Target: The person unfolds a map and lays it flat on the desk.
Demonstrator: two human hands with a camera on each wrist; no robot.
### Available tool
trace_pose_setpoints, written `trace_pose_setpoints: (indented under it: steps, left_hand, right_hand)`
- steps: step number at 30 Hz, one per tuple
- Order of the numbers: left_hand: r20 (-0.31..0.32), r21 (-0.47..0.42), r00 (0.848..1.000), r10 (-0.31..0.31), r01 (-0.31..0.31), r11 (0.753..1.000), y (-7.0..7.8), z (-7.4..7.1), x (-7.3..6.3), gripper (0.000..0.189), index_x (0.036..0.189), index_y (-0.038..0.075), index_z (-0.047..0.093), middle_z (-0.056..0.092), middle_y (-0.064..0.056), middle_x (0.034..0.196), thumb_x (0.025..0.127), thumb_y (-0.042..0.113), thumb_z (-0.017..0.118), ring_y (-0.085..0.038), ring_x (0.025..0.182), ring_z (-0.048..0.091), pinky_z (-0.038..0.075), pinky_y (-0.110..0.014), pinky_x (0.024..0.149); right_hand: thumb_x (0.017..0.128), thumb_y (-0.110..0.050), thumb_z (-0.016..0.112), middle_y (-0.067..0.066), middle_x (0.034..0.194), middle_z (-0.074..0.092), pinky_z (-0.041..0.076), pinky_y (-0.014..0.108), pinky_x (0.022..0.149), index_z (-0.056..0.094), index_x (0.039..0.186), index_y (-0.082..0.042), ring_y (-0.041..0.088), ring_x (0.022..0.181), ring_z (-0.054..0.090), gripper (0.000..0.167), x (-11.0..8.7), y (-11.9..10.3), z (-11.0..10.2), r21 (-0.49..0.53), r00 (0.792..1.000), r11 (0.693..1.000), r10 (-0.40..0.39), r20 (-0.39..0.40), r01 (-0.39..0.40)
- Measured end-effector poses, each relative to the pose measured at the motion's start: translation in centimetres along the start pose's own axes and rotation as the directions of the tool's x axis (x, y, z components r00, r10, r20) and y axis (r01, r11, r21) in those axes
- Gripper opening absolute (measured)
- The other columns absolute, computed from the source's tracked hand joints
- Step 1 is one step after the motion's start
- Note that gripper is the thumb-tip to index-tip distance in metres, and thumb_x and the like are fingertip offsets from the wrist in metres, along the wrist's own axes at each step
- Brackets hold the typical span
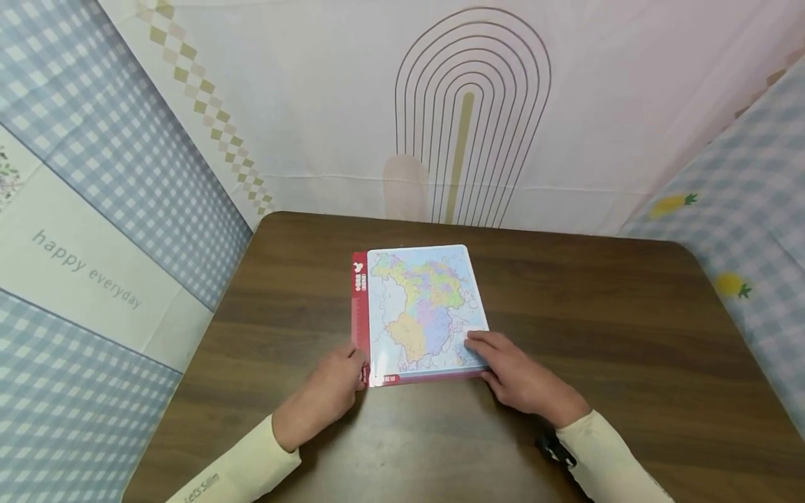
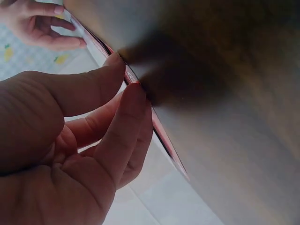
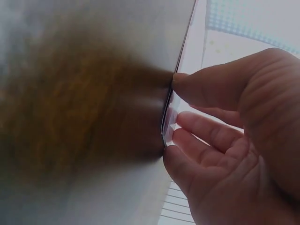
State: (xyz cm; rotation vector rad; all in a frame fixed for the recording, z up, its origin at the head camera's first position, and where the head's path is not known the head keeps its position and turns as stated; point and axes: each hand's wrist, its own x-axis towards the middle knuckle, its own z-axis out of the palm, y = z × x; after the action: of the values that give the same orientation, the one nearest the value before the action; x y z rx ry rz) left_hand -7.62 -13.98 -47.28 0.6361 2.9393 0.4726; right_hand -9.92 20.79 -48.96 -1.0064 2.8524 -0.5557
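Note:
A flat map board (image 1: 428, 300) with a red strip (image 1: 361, 314) down its left side lies on the brown table. Coloured regions cover its face, and a thin red and blue edge shows along the front. My left hand (image 1: 333, 384) grips the front left corner, its thumb and fingertips at the thin edge in the left wrist view. At the front right corner my right hand (image 1: 525, 374) holds the board, fingers on top and thumb at the front edge. The right wrist view shows the right hand (image 3: 225, 126) from close by. Both hands partly cover the corners.
The wooden table (image 1: 597, 314) extends around the board on every side. Behind it hangs a pale cloth (image 1: 302, 105) with an arch print. Checked cloths (image 1: 157, 126) stand at the left and right. A black strap (image 1: 555, 447) is at the right wrist.

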Motion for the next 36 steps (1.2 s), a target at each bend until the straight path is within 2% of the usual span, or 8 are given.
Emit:
trace_pose_setpoints:
  steps: [5,10,15,26,30,36]
  left_hand:
    - [-0.034,-0.025,0.999,0.018,-0.019,1.0,-0.5,0.2,0.2,0.034,0.117,0.0,0.07,0.065,-0.006,0.101,0.086,0.001,0.085,-0.022,0.091,0.058,0.054,-0.041,0.086]
    - [-0.006,-0.07,1.0,0.026,-0.027,0.997,-0.9,0.1,0.2,0.04,0.122,0.0,0.07,0.066,-0.008,0.107,0.086,0.001,0.085,-0.022,0.092,0.056,0.053,-0.041,0.086]
    - [0.014,-0.096,1.0,0.022,-0.021,0.995,-1.1,-0.1,0.3,0.047,0.128,0.002,0.068,0.067,-0.009,0.113,0.084,0.0,0.086,-0.023,0.096,0.056,0.053,-0.041,0.088]
    - [-0.014,-0.06,0.999,0.048,-0.049,0.997,-1.5,-0.1,0.3,0.044,0.125,0.003,0.07,0.066,-0.007,0.111,0.084,0.005,0.088,-0.022,0.096,0.056,0.052,-0.038,0.087]
    - [-0.019,-0.055,0.998,0.059,-0.06,0.997,-1.7,-0.2,0.2,0.044,0.124,0.003,0.07,0.065,-0.006,0.112,0.084,0.006,0.088,-0.022,0.097,0.057,0.053,-0.038,0.088]
    - [-0.022,-0.022,0.997,0.071,-0.072,0.997,-1.8,-0.2,0.2,0.039,0.121,0.003,0.071,0.065,-0.005,0.11,0.085,0.006,0.087,-0.022,0.096,0.057,0.053,-0.038,0.087]
  right_hand:
    - [0.096,-0.011,0.078,0.018,0.154,0.053,0.053,0.047,0.107,0.057,0.148,-0.002,0.033,0.139,0.055,0.057,-0.1,-0.5,0.1,-0.04,0.999,0.999,0.032,0.015,-0.032]
    - [0.092,-0.017,0.083,0.019,0.145,0.06,0.056,0.047,0.102,0.063,0.141,-0.002,0.034,0.133,0.059,0.054,0.2,-1.6,0.7,-0.134,0.999,0.99,0.028,-0.038,-0.033]
    - [0.093,-0.023,0.083,0.017,0.146,0.06,0.057,0.045,0.1,0.066,0.138,-0.006,0.032,0.134,0.059,0.052,1.4,-3.1,1.5,-0.187,0.999,0.982,0.012,-0.037,-0.018]
    - [0.094,-0.026,0.082,0.018,0.146,0.061,0.059,0.041,0.098,0.068,0.135,-0.005,0.03,0.134,0.06,0.048,5.3,-6.7,2.8,-0.242,0.986,0.96,-0.159,-0.042,0.144]
    - [0.097,-0.027,0.078,0.016,0.148,0.06,0.058,0.04,0.102,0.068,0.134,-0.006,0.029,0.137,0.059,0.044,6.6,-8.0,3.3,-0.246,0.982,0.953,-0.187,-0.014,0.177]
    - [0.1,-0.029,0.074,0.015,0.155,0.057,0.049,0.041,0.115,0.066,0.138,-0.005,0.03,0.146,0.053,0.046,7.9,-9.5,3.9,-0.265,0.982,0.945,-0.186,0.041,0.19]
